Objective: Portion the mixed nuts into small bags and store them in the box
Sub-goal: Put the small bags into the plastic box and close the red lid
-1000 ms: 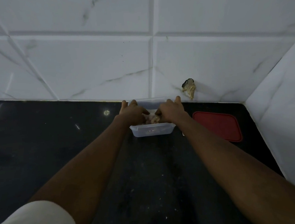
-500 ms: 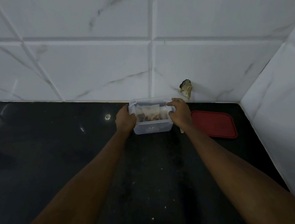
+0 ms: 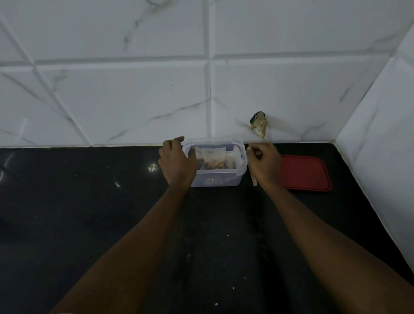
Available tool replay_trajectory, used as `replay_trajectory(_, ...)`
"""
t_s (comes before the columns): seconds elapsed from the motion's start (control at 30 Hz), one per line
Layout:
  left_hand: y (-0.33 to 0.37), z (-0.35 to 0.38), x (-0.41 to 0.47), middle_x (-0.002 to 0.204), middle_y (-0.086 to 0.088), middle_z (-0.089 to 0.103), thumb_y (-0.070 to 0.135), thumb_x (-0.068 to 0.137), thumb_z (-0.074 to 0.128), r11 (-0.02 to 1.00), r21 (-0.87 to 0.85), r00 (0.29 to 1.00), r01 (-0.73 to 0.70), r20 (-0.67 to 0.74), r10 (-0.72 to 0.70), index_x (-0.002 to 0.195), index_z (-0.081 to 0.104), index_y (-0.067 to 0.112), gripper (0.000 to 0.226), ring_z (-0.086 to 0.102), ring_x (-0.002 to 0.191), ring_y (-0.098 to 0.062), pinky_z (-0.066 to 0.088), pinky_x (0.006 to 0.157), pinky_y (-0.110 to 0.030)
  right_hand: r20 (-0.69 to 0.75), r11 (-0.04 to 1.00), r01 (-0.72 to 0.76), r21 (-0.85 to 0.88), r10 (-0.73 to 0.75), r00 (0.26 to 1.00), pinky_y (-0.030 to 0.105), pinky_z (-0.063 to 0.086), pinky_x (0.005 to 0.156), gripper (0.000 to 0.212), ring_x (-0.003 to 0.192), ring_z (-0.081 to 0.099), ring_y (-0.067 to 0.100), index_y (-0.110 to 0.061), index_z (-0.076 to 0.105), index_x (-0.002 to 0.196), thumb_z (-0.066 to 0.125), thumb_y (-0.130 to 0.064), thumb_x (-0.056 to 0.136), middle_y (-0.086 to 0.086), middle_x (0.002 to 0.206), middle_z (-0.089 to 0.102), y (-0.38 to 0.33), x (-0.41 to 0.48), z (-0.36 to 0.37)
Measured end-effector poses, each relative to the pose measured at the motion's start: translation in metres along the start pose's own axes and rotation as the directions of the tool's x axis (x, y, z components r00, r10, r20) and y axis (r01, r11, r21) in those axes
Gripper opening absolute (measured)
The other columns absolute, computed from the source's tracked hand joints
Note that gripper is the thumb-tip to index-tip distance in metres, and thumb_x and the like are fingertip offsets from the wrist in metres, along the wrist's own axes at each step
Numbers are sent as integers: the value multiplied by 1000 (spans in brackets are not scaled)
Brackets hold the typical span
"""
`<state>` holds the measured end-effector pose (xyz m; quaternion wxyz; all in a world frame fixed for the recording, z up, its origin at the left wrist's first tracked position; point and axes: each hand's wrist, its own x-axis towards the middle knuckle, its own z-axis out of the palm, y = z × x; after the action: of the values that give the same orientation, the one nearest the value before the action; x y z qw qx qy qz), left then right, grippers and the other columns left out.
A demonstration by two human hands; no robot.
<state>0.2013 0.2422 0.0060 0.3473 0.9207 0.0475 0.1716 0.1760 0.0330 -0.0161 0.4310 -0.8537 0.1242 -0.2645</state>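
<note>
Box [image 3: 227,177] front label: unreadable. Bagged nuts [image 3: 212,157] lie inside it. My left hand [image 3: 177,165] rests straight-fingered against the box's left wall. My right hand [image 3: 263,163], fingers curled on nothing, hangs just right of it.

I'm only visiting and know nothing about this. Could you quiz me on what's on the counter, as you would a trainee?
1. True or false: the red lid closes the box.
2. What is in the box? A) small bags of nuts B) spoons C) nothing
3. Fill in: the lid lies on the black counter, to the box's ___.
Key: 1 false; 2 A; 3 right.
</note>
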Motion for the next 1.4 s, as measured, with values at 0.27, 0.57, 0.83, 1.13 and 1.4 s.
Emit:
replay_trajectory(0.27,51,30,-58,104,0,60,25,87,68,894,-184,881,-408,177,438,108,65,17,22,54,96,-16,47,84,-34,-105,954,-250,-167,235,966,31,44,79,16,94,63,33,1,72,98,60,-7,90,20,99,68,68,1,-53)
replay_trajectory(0.57,106,81,-71,98,-7,62,18,91,59,856,-174,786,-487,339,517,100,67,9,16,56,93,-21,51,80,-39,-80,860,-346,-376,342,936,40,48,85,24,101,59,40,0,70,104,58,-8,85,23,112,62,105,-3,-91)
replay_trajectory(0.83,122,111,-74,125,-12,54,26,93,58,963,-90,669,-255,703,242,128,53,7,41,52,117,-27,45,100,-40,-64,792,-398,-462,418,906,41,41,97,32,117,49,39,-6,65,117,58,-13,87,20,129,53,118,6,-106)
replay_trajectory(1.13,130,131,-67,116,-10,59,28,95,57,990,-26,584,135,810,-58,105,57,11,19,57,109,-25,49,98,-43,-71,723,-490,-487,527,847,41,39,101,35,122,46,37,-12,63,122,54,-17,89,18,130,56,125,12,-109)
replay_trajectory(1.4,134,134,-70,116,-10,52,9,82,51,969,-197,777,152,629,6,105,62,11,26,50,116,-32,47,97,-45,-194,760,-646,74,647,738,34,46,98,52,116,58,29,-15,58,131,50,3,82,9,126,63,116,17,-117)
